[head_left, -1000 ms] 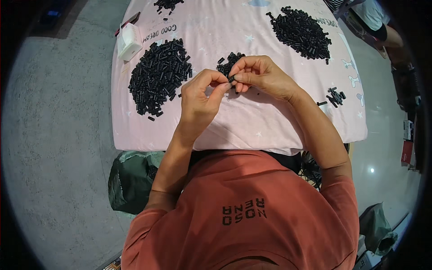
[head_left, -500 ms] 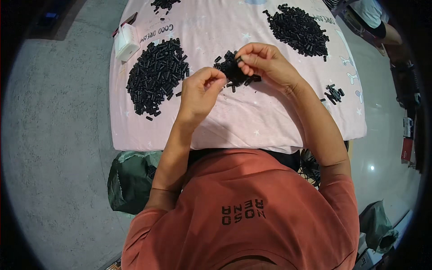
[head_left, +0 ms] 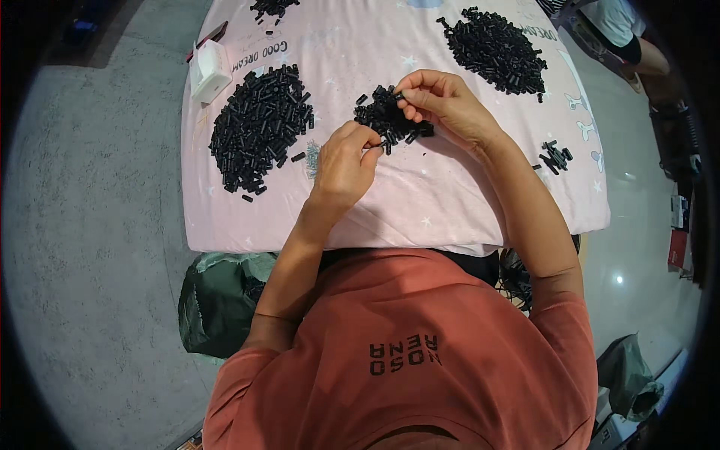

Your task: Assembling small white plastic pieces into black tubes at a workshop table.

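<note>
A rust-red, short-sleeved fabric shirt (head_left: pixel 322 345) covers the person's torso, close to the near edge of a table draped in pale pink, star-printed cloth (head_left: pixel 262 225). A dark green, crumpled bag (head_left: pixel 214 307) sits below the table's near left corner.

The left hand (head_left: pixel 345 165) is over the middle of the table, thumb and forefinger brought close together beside the central heap; I cannot tell whether they pinch anything. Just left of it lies a small patch of thin, silvery-grey bits (head_left: pixel 312 159). Toward the right edge lie several slim black rods (head_left: pixel 555 157).

The right hand (head_left: pixel 450 105) pinches 1 short, black, cylindrical piece (head_left: pixel 400 95) between thumb and forefinger, above the central heap of short black cylinders (head_left: pixel 382 116).

A larger black heap (head_left: pixel 259 131) spreads near the left edge, with a white, box-shaped container (head_left: pixel 210 71) beyond it. Farther off, 2 more black heaps lie: a big one (head_left: pixel 495 52) toward the right edge and a small one (head_left: pixel 274 7) toward the left.
</note>
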The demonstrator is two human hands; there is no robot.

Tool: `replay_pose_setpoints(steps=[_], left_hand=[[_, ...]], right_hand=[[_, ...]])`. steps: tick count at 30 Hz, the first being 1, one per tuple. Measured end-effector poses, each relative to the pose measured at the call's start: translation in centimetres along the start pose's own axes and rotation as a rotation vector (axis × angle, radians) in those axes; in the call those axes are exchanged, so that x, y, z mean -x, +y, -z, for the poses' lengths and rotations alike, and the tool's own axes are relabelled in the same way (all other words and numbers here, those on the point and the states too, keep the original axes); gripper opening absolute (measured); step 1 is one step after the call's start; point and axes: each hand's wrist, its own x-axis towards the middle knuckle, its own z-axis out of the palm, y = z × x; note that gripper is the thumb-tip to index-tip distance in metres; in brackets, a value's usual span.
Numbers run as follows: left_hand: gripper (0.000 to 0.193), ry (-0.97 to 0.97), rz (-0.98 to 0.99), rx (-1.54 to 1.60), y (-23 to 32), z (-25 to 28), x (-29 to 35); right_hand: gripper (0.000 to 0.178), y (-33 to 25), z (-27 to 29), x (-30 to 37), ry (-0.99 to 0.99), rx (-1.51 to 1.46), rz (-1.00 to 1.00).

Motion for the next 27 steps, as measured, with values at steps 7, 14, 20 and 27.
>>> replay_pose_setpoints(steps=[7, 14, 20, 27], left_hand=[[0.005, 0.031, 0.135, 0.326, 0.6, 0.8, 0.3], [0.012, 0.209, 0.046, 0.419, 1.8, 1.0, -0.4], [0.009, 0.242, -0.073, 0.353, 2.4, 1.3, -0.7], [0.009, 0.235, -0.174, 0.245, 3.0, 1.9, -0.9]], right_hand=[[0.015, -0.2, -0.4, 0.3, -0.044, 0.029, -0.041], [0.014, 0.0, -0.7, 0.4, -0.130, -0.027, -0.081], [0.014, 0.0, -1.1, 0.5, -0.148, 0.013, -0.073], [0.014, 0.0, -1.4, 0.7, -0.174, 0.066, -0.065]])
